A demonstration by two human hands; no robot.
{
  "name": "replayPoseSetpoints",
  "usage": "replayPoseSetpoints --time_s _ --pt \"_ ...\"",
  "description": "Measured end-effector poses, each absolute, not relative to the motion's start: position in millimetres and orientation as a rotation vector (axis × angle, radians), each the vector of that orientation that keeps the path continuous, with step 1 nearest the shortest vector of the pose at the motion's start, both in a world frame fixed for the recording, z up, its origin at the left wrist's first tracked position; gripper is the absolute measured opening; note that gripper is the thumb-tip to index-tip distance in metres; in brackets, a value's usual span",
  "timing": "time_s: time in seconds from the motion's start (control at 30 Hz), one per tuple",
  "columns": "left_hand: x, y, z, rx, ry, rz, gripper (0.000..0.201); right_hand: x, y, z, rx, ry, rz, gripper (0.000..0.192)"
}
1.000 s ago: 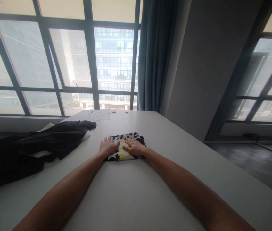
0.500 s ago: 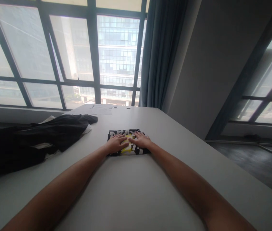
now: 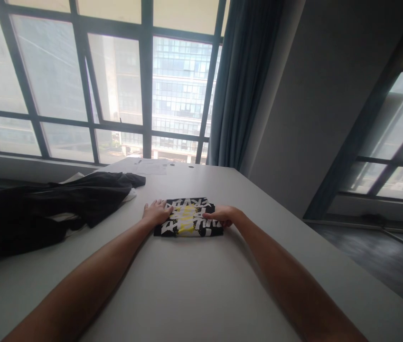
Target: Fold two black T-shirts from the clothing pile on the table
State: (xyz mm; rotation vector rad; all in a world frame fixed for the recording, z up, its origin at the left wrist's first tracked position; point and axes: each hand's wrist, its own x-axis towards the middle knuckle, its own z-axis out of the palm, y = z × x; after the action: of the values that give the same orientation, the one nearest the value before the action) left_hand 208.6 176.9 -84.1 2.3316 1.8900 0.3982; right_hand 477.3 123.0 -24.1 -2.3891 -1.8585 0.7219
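Observation:
A folded black T-shirt (image 3: 187, 223) with white lettering and a yellow print lies as a flat rectangle on the white table. My left hand (image 3: 156, 212) rests at its left edge, fingers stretched out and the thumb side touching the cloth. At the right edge, my right hand (image 3: 222, 215) grips the shirt, its thumb on top and the other fingers curled at the side, partly hidden beneath.
Dark clothing (image 3: 90, 197) with some white cloth under it is heaped on the left of the table (image 3: 187, 289). Papers (image 3: 149, 166) lie at the far end. Windows and a blue-grey curtain (image 3: 240, 85) stand beyond, beside a pillar (image 3: 308, 109).
Both hands were lying flat on the middle of the shirt. They have moved apart to its left and right edges, and the right hand has closed on the right edge.

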Motion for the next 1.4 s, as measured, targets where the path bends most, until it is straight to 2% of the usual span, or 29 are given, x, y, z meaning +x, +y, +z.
replayPoseSetpoints --time_s 0.1,0.27,0.37,0.47,0.6,0.7,0.93,1.07,1.23,1.4 --pt "209.2 176.7 -84.6 2.319 1.888 0.463 0.060 482.5 124.6 -21.9 -2.260 -1.799 0.935 0.061" --pt "206.9 178.2 -83.9 2.288 1.908 0.547 0.055 484.0 130.3 -22.5 -2.049 -1.711 1.052 0.040" --pt "206.1 177.8 -84.5 2.311 1.904 0.536 0.055 495.3 138.0 -30.1 -2.051 -1.663 0.889 0.033" --pt "206.1 176.5 -85.6 2.340 1.896 0.529 0.054 522.3 146.9 -41.7 -2.123 -1.653 0.542 0.027" --pt "206.3 174.0 -85.5 2.383 1.877 0.511 0.049 576.3 150.4 -56.8 -2.240 -1.476 0.096 0.035" --pt "206.4 171.8 -83.6 2.409 1.862 0.492 0.048 619.2 142.0 -65.8 -2.305 -1.238 -0.028 0.040" --pt "208.7 167.4 -81.5 2.446 1.869 0.469 0.050 701.2 114.2 -73.6 -2.171 -0.788 -0.262 0.037" --pt "209.8 166.1 -81.5 2.448 1.862 0.478 0.050 714.2 115.2 -76.5 -2.083 -0.764 -0.223 0.049" --pt "209.6 166.6 -81.9 2.441 1.864 0.482 0.050 709.1 115.9 -82.4 -2.296 -0.668 -0.198 0.060" --pt "208.6 167.9 -82.6 2.449 1.862 0.473 0.049 721.0 111.2 -84.2 -2.416 -0.535 -0.187 0.059"
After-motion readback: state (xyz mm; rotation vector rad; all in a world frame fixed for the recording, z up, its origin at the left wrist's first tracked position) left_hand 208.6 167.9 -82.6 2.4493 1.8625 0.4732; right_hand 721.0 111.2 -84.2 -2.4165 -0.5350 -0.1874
